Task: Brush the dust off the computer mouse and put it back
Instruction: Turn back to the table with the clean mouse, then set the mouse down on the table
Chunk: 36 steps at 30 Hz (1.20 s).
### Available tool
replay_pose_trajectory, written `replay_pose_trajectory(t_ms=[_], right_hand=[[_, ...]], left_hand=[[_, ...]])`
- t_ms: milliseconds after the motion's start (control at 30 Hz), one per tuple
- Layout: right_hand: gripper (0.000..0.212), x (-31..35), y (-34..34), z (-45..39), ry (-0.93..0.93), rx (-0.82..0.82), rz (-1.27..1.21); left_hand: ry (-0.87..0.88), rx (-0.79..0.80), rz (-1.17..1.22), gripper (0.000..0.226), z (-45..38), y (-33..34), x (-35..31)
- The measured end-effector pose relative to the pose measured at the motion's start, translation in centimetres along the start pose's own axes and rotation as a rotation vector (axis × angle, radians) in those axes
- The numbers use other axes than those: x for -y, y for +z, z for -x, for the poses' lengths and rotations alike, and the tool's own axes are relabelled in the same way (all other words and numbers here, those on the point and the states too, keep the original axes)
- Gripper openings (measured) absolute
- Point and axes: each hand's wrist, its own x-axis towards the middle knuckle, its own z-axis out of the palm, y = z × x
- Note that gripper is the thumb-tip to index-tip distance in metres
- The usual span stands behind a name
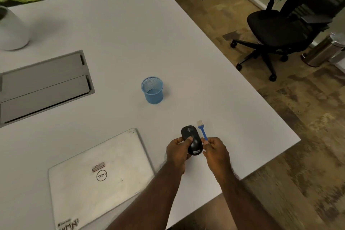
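Observation:
A black computer mouse point(192, 139) is lifted just above the white table point(115, 39), near its right front edge. My left hand point(177, 152) grips the mouse from the left, thumb on its top. My right hand point(215, 152) pinches the handle of a small blue brush point(202, 129) with pale bristles. The brush stands beside the mouse's right side, bristles pointing away from me and apart from the mouse's top.
A closed silver laptop point(97, 175) lies at the front left. A blue mesh cup point(152, 90) stands in the table's middle. A grey cable hatch point(44, 84) and a white pot point(11, 30) are at the left. A black office chair point(280, 30) stands on the floor to the right.

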Motion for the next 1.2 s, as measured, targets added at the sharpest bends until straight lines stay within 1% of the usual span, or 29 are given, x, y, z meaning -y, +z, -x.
replay_pose_trajectory(t_ms=[267, 400, 600, 733, 833, 900, 1000, 1033, 1067, 1167, 1200], right_hand=[[0.018, -1.2, 1.3, -3.5, 0.018, -0.018, 0.093], [0.017, -1.8, 1.5, -4.1, 0.029, -0.011, 0.117], [0.019, -2.0, 1.7, -4.5, 0.032, 0.009, 0.145], [0.011, -2.0, 1.8, -4.8, 0.027, 0.022, 0.124], [0.007, -2.2, 1.3, -4.9, 0.012, -0.007, 0.086], [0.007, -2.1, 0.8, -4.8, 0.010, -0.018, 0.024], [0.007, -1.4, -0.2, -4.3, -0.004, -0.013, -0.061], [0.010, -1.0, -0.5, -4.1, -0.017, -0.014, -0.077], [0.013, -0.6, -0.7, -4.0, -0.034, -0.018, -0.085], [0.012, 1.0, -1.0, -3.7, -0.099, -0.040, -0.083], [0.015, 1.8, -1.0, -3.7, -0.128, -0.047, -0.084]], left_hand=[[0.075, -0.114, -0.162, 0.027, -3.1, 1.5, 0.7], [0.113, -0.138, -0.281, 0.028, -3.6, 1.7, 1.0], [0.145, -0.174, -0.375, 0.032, -4.2, 1.9, 1.3], [0.150, -0.204, -0.419, 0.037, -4.7, 2.1, 1.4], [0.177, -0.254, -0.453, 0.045, -4.5, 1.7, 1.1], [0.216, -0.277, -0.463, 0.042, -4.2, 0.9, 0.8], [0.307, -0.279, -0.493, 0.029, -3.9, -1.2, 0.9], [0.345, -0.282, -0.500, 0.027, -3.8, -2.0, 0.9], [0.383, -0.289, -0.511, 0.026, -3.7, -2.8, 0.8], [0.487, -0.323, -0.558, 0.024, -3.4, -5.5, 0.4], [0.515, -0.341, -0.573, 0.025, -3.3, -6.5, 0.3]])
